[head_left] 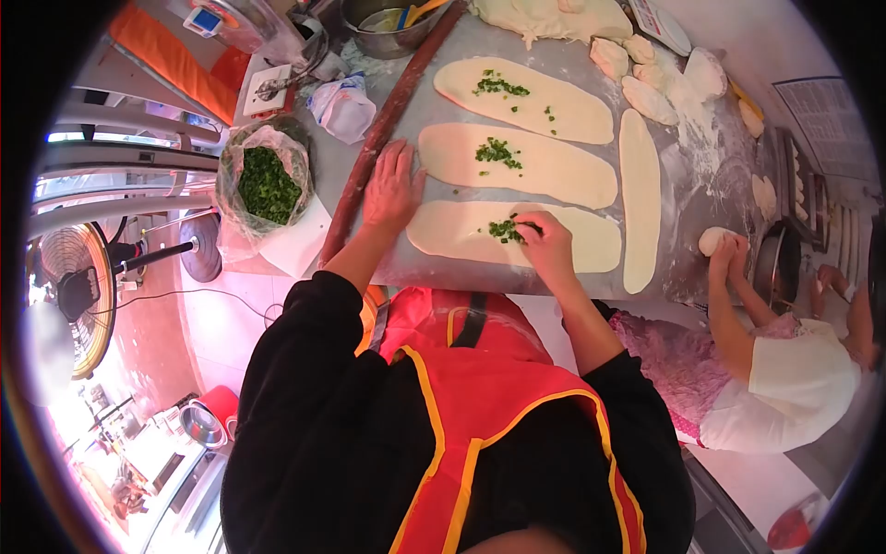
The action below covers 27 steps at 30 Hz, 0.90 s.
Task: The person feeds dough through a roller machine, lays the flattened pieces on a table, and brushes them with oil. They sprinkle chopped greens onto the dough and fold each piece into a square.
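Note:
My left hand point(392, 187) lies flat with its fingers stretched out, beside a long brown rolling pin point(380, 134) and close to the left ends of the dough strips. The fingers of my right hand point(548, 244) are pinched together on chopped green onion, low over the nearest dough strip point(577, 242). A small heap of chopped green onion point(504, 231) sits on that strip by my fingertips. Behind it lie a middle dough strip point(563, 174) and a far dough strip point(572, 113), each with green bits on it. A narrower bare strip point(640, 203) lies crosswise at the right.
A plastic-lined container of chopped greens point(268, 185) stands left of the rolling pin. Dough pieces point(649, 99) and flour lie at the back right. A metal bowl point(378, 23) is at the back. On the right, a co-worker's hands point(726, 254) hold a dough ball point(714, 241).

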{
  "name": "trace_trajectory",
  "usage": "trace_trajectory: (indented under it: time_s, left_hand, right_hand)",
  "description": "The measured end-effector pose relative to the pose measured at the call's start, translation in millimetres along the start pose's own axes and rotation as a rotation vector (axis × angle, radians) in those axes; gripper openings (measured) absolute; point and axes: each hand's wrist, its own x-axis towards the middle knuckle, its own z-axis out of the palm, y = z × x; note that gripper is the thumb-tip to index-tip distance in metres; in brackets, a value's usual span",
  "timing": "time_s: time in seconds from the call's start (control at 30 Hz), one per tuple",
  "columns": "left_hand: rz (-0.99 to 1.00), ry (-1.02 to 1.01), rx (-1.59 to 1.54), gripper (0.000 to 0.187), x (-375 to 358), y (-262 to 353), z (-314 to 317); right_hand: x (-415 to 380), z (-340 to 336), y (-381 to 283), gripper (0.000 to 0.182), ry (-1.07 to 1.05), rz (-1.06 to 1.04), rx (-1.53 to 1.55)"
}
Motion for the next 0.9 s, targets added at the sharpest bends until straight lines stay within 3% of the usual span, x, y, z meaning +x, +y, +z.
trace_trajectory:
  time_s: [0.07, 0.17, 0.23, 0.3, 0.37, 0.47, 0.57, 0.67, 0.77, 0.9]
  left_hand:
    - [0.012, 0.007, 0.010, 0.045, 0.3, -1.4, 2.1]
    - [0.009, 0.001, 0.021, 0.046, 1.4, -1.1, 3.3]
    - [-0.002, -0.009, 0.029, 0.046, 1.0, -0.2, 3.3]
    - [-0.005, -0.012, 0.035, 0.045, 1.9, 0.8, 2.9]
    - [0.010, -0.011, 0.045, 0.046, 2.0, 0.2, 3.8]
    - [0.031, -0.009, 0.052, 0.047, 3.6, 0.0, 3.8]
    - [0.037, -0.011, 0.054, 0.047, 4.8, 1.5, 2.2]
    - [0.047, -0.006, 0.057, 0.047, 4.2, -1.4, 3.4]
    - [0.021, -0.009, 0.049, 0.048, 3.2, -1.3, 3.9]
    - [0.036, 0.036, 0.028, 0.045, -0.1, -6.0, 6.3]
  right_hand:
    - [5.5, -17.7, 1.0, 0.015, -0.041, 0.399, 0.335]
    - [21.8, -60.4, 16.4, 0.011, 0.131, 0.470, 0.836]
    - [41.9, -97.0, 18.7, 0.011, 0.322, 0.501, 0.888]
    - [65.8, -134.5, 37.6, 0.014, 0.402, 0.423, 0.833]
    - [91.0, -163.2, 58.7, 0.019, 0.434, 0.321, 0.551]
    - [115.6, -183.9, 62.1, 0.026, 0.406, 0.363, -0.015]
    - [120.8, -189.1, 84.6, 0.032, 0.422, 0.306, -0.218]
    - [114.8, -197.0, 73.6, 0.035, 0.469, 0.468, 0.079]
    - [110.7, -206.8, 91.2, 0.031, 0.406, 0.489, 0.026]
    - [118.0, -193.6, 77.6, 0.016, 0.404, 0.419, 0.820]
